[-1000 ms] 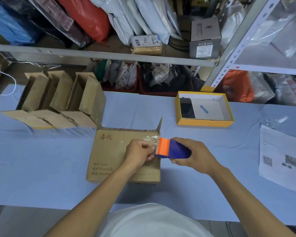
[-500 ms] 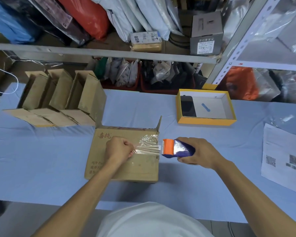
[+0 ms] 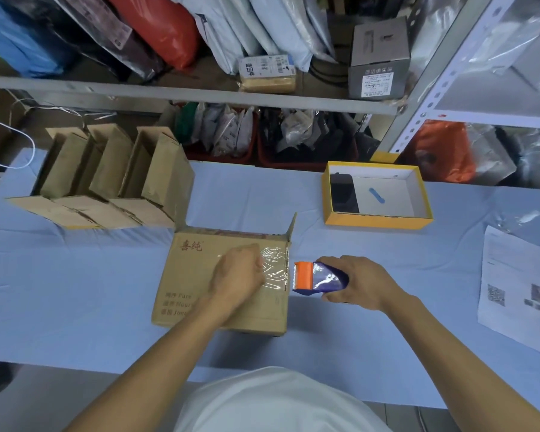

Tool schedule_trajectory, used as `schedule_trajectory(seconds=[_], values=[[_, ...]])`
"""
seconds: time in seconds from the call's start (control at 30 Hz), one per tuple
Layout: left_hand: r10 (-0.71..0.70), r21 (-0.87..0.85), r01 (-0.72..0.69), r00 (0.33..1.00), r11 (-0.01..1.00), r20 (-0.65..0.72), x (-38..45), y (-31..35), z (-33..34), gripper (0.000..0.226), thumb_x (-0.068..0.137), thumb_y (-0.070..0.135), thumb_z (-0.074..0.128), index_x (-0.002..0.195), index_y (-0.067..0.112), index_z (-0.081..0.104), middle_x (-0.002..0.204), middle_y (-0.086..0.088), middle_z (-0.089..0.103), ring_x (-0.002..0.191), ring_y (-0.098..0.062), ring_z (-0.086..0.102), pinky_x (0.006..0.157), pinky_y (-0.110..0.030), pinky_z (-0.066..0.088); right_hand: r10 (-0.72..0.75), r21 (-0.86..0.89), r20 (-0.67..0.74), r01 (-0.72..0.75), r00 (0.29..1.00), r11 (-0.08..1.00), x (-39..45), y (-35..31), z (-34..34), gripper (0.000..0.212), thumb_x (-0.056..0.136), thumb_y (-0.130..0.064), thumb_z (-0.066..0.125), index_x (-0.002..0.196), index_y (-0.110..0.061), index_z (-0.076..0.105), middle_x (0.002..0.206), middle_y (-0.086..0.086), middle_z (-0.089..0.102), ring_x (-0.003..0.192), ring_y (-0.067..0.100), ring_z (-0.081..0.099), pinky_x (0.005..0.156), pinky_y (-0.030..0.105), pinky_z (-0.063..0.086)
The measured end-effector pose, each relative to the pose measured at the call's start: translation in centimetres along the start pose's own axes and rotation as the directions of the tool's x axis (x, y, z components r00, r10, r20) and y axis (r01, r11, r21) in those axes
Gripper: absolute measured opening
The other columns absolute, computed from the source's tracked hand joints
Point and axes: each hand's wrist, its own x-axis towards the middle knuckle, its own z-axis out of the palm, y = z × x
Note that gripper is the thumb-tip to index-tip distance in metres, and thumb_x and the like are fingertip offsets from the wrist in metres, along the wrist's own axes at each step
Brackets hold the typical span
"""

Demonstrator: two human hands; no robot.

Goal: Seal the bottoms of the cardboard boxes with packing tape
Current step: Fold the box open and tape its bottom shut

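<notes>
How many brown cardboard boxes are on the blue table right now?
4: one cardboard box under the left hand, and three open boxes in a row at the far left. More may be hidden.

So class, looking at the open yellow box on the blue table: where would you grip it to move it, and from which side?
Pinch the near long wall of the yellow box from above. It sits open-topped and upright, so its rim is exposed.

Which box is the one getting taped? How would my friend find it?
Look at the blue table, near its front edge. The cardboard box lies under the left hand, beside the orange tape dispenser. Unlike the plain boxes behind it, it has red writing and shiny crinkled tape.
</notes>
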Motion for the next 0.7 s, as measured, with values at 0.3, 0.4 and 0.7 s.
schedule_trajectory(seconds=[0.3,0.4,0.7], values=[[0.236,-0.31,-0.251,0.968,0.917,-0.086,-1.8,0.3,3.9,0.02,0.077,0.014,0.072,0.097,0.018,0.074,0.098,0.005,0.062,0.095,-0.013,0.056,0.087,-0.025,0.047,0.048,0.03,-0.001,-0.048,0.999,0.998,-0.3,-0.1,0.9,0.075,0.074,-0.064,0.072,0.139,-0.043,0.041,0.123,-0.011,0.064,0.098,0.013,0.059,0.076,0.019,0.043],[0.208,-0.21,-0.235,0.967,0.949,-0.145,-1.9,0.6,4.3,0.02,0.075,0.023,0.074,0.094,0.027,0.074,0.095,0.012,0.065,0.095,-0.012,0.053,0.089,-0.028,0.041,0.07,0.031,-0.005,-0.07,0.998,0.997,-0.5,0.0,1.2,0.076,0.074,-0.064,0.072,0.139,-0.042,0.04,0.125,-0.011,0.063,0.095,0.011,0.057,0.075,0.019,0.042],[0.151,-0.19,-0.185,0.972,0.964,-0.181,-2.0,0.8,4.3,0.022,0.07,0.027,0.075,0.09,0.034,0.07,0.077,0.019,0.062,0.089,-0.006,0.052,0.08,-0.025,0.031,0.077,0.031,-0.019,-0.076,0.997,0.997,0.0,0.2,2.2,0.076,0.071,-0.064,0.071,0.136,-0.047,0.035,0.116,-0.01,0.064,0.093,0.015,0.059,0.076,0.024,0.049]])
